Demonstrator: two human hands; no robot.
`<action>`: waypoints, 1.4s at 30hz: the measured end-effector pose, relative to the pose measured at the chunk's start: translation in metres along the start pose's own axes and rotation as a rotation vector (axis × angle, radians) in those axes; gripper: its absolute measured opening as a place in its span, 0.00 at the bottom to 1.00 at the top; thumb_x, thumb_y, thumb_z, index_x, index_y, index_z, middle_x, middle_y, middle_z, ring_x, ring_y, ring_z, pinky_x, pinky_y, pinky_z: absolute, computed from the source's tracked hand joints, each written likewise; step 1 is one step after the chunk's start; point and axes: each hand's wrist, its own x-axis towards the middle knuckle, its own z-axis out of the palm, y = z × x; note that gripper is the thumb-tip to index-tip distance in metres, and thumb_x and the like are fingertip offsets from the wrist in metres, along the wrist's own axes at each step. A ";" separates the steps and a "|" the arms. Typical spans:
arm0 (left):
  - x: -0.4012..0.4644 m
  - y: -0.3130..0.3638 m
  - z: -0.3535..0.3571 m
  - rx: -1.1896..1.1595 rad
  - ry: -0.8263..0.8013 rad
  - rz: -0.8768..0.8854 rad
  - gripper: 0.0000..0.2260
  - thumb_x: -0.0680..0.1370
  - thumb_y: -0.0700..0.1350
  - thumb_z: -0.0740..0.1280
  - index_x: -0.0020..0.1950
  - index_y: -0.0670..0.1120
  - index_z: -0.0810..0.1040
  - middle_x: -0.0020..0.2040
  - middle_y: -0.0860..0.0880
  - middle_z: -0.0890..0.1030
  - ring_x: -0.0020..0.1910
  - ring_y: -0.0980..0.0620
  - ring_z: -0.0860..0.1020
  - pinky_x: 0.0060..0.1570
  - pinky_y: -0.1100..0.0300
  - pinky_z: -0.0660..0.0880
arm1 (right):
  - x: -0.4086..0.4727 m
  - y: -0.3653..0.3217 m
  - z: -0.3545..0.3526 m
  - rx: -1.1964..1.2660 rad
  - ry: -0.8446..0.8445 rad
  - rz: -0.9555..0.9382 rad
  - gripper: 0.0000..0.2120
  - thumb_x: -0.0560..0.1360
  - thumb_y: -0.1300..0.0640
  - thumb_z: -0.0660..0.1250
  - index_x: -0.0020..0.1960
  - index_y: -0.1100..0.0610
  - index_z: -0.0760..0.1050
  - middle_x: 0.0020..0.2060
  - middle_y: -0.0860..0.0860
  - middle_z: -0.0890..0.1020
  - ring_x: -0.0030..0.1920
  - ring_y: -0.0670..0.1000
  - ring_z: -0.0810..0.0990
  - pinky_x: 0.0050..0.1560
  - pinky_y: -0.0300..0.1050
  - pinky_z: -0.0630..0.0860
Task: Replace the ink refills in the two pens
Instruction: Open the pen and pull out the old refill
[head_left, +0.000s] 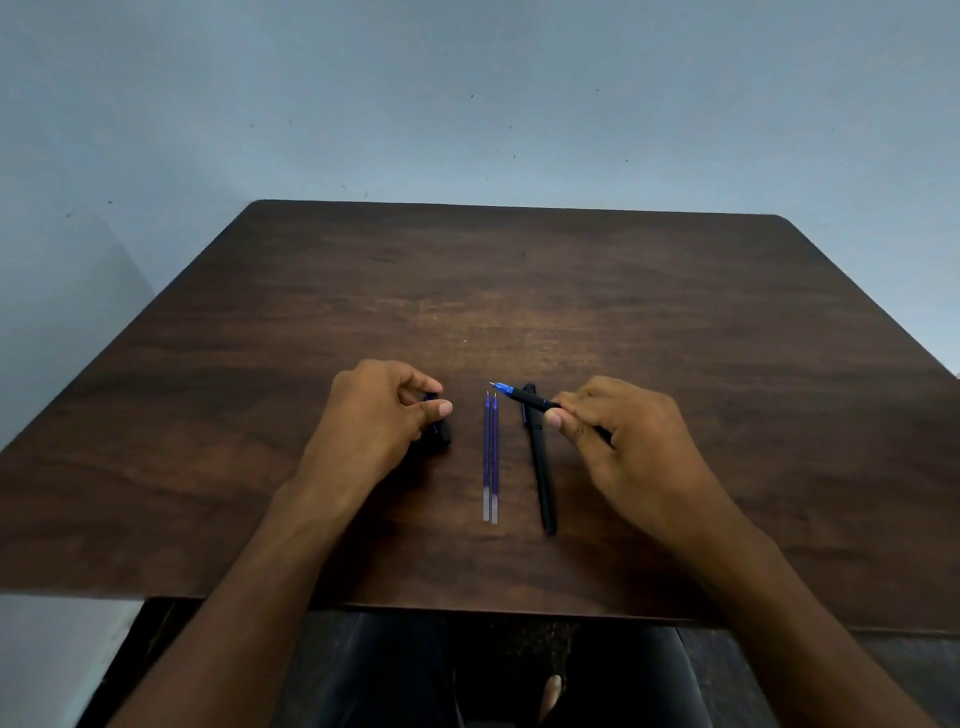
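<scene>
One pen uncapped, its cap parked on the bench

Left hand (379, 410) fingers pinch the pen cap (439, 431) onto the bench (675, 312), out of the way; two fresh refills (490, 457) lie centre beside the second capped pen (540, 467); right hand (623, 431) fingers clamp the uncapped pen (524, 397), tip raised, probably for unscrewing.

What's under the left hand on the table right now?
A small black pen cap with a blue detail lies on the dark wooden table, pinched by the left hand. Most of the cap is covered by the fingers.
</scene>
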 end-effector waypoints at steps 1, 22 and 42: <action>0.000 0.001 0.000 0.024 -0.002 0.010 0.08 0.73 0.46 0.76 0.51 0.50 0.84 0.36 0.54 0.84 0.32 0.59 0.80 0.37 0.64 0.76 | -0.001 -0.001 0.002 0.007 -0.006 0.004 0.09 0.80 0.59 0.68 0.42 0.58 0.82 0.33 0.45 0.73 0.34 0.42 0.72 0.36 0.31 0.66; -0.034 0.002 0.005 -0.462 0.126 0.214 0.11 0.72 0.48 0.76 0.54 0.54 0.85 0.47 0.60 0.86 0.48 0.67 0.81 0.48 0.73 0.75 | -0.002 -0.021 0.001 0.083 -0.012 0.068 0.08 0.80 0.60 0.67 0.47 0.58 0.84 0.36 0.50 0.78 0.37 0.48 0.77 0.39 0.41 0.73; -0.042 0.027 0.034 -1.058 0.075 -0.067 0.09 0.64 0.48 0.79 0.34 0.43 0.86 0.34 0.44 0.84 0.31 0.55 0.77 0.33 0.63 0.75 | 0.003 -0.031 0.008 0.076 0.098 -0.024 0.07 0.78 0.62 0.69 0.45 0.64 0.83 0.34 0.55 0.79 0.35 0.53 0.77 0.38 0.41 0.71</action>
